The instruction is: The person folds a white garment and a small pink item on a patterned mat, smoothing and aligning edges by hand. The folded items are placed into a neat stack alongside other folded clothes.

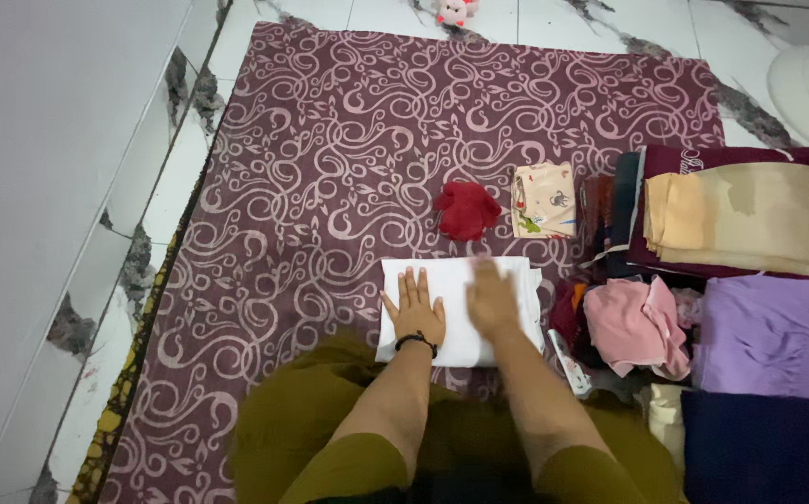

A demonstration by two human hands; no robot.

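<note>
A grey wall (41,187) runs down the left edge, and next to it a strip of white marbled floor tile (157,215) borders a maroon carpet (311,187) with pale swirl patterns. Near the carpet's front middle lies a folded white cloth (456,280), flat on the carpet just ahead of the person's olive-clad knees. The left hand (416,310), with a dark band at the wrist, rests palm down on the cloth's left part, its fingers (412,285) slightly spread. The right hand (493,301) lies on the cloth beside it, blurred; its fingers look flat and close together, gripping nothing. Just beyond the cloth sits a crumpled red garment (466,210), then a small folded printed cream piece (543,199). Further right are heaped clothes: a pink bundle (633,325), a tan folded fabric (750,219) on maroon cloth, a lilac piece (773,331) and a dark blue one (764,448).
</note>
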